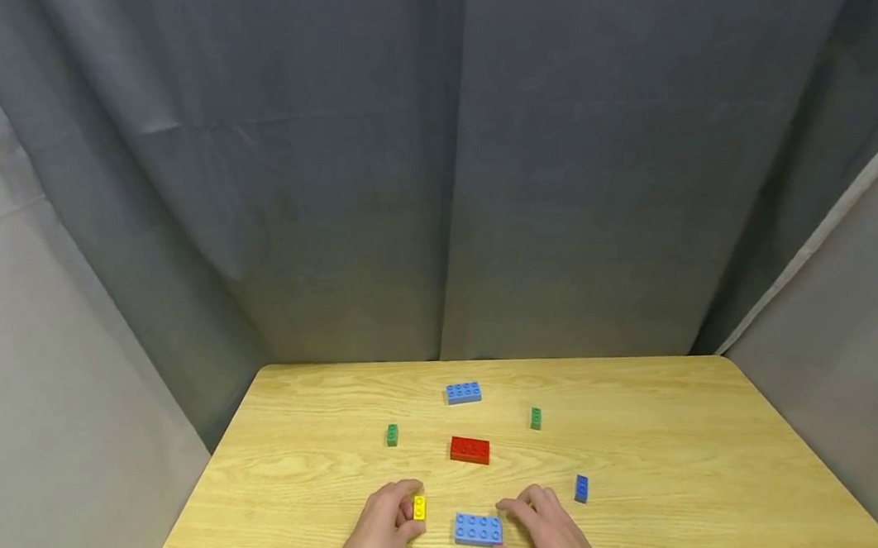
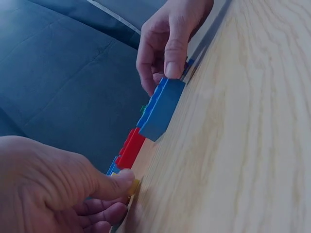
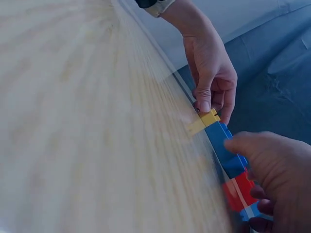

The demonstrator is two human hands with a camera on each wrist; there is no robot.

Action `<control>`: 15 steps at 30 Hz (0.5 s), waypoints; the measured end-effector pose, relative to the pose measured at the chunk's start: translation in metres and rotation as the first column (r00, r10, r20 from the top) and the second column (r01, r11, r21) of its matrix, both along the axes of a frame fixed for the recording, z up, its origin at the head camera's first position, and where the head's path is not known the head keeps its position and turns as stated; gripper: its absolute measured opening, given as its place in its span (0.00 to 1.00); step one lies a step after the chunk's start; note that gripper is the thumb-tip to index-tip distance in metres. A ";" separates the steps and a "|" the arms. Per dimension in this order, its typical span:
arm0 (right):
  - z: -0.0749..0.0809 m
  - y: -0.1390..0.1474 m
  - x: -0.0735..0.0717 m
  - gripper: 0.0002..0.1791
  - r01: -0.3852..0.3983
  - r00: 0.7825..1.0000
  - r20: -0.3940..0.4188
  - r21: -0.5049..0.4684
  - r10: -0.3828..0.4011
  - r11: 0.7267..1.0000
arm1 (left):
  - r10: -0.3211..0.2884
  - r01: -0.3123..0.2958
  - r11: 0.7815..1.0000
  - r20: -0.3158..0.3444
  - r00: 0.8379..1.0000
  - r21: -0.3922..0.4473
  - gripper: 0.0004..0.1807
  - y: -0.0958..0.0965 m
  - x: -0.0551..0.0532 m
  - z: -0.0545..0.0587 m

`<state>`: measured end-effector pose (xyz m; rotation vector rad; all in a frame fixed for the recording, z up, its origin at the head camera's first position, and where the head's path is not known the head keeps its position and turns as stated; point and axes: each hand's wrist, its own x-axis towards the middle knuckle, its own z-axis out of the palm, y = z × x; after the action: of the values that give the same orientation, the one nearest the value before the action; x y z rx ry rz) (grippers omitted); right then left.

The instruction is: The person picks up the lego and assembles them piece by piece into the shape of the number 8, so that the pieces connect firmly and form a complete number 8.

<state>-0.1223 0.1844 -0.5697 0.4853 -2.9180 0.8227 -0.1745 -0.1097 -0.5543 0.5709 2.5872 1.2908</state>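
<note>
My left hand (image 1: 379, 527) pinches a small yellow brick (image 1: 419, 508) by its ends, between thumb and fingers, at the table's near side. In the left wrist view the thumb partly covers this yellow brick (image 2: 134, 187). A light blue eight-stud brick (image 1: 478, 529) lies just to its right. At that brick's right end is my right hand (image 1: 545, 530), thumb and forefinger spread apart with nothing gripped between them. Whether its fingertips touch the blue brick is hard to tell. Beyond the two hands a red brick (image 1: 470, 450) lies flat.
Farther back sits another light blue brick (image 1: 463, 393). Small green bricks lie left (image 1: 392, 435) and right (image 1: 536, 419) of centre. A small dark blue brick (image 1: 581, 488) is right of my right hand. Grey curtains (image 1: 347, 229) surround the wooden table (image 1: 679, 443).
</note>
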 end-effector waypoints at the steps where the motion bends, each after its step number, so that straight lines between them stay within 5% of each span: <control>1: 0.000 0.001 0.000 0.32 -0.010 1.000 -0.001 -0.011 0.010 1.000 | -0.006 0.006 1.000 -0.005 1.000 0.008 0.26 0.001 -0.001 0.000; 15: -0.003 0.005 -0.009 0.27 -0.124 0.992 0.005 -0.060 0.124 0.991 | -0.057 0.055 0.998 -0.057 0.997 -0.033 0.19 0.013 -0.011 0.009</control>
<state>-0.1316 0.1892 -0.5727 0.6651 -2.8855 0.9261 -0.1853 -0.0964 -0.5454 0.6800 2.6128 1.2322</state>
